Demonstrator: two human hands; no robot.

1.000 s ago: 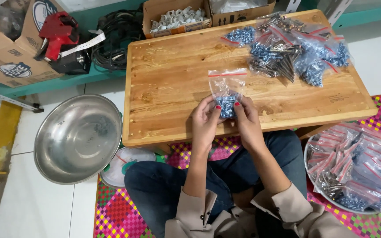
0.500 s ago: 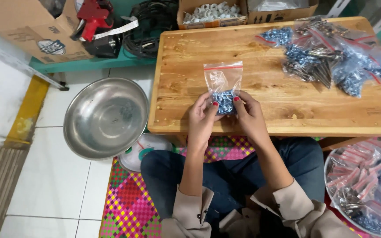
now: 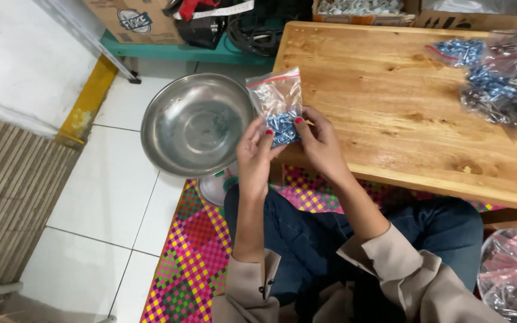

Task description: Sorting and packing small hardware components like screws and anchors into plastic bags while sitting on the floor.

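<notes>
Both hands hold one small clear zip bag [image 3: 277, 101] with a red seal strip and blue screws bunched at its bottom. My left hand [image 3: 252, 157] pinches its lower left side, my right hand [image 3: 319, 143] its lower right. The bag stands upright over the left edge of the low wooden table [image 3: 390, 107], beside the round steel bowl [image 3: 194, 124] on the floor. The bowl has a few small bits inside.
A pile of filled screw bags [image 3: 501, 78] lies at the table's far right. A metal tray with more bags [image 3: 516, 269] sits at the lower right. Cardboard boxes [image 3: 136, 21], black cables and a green shelf line the top. A colourful woven mat [image 3: 192, 257] lies under my legs.
The view has swung left and the hands with the bag now sit near the table's left edge, close to the steel bowl. The grip on the bag is unchanged.
</notes>
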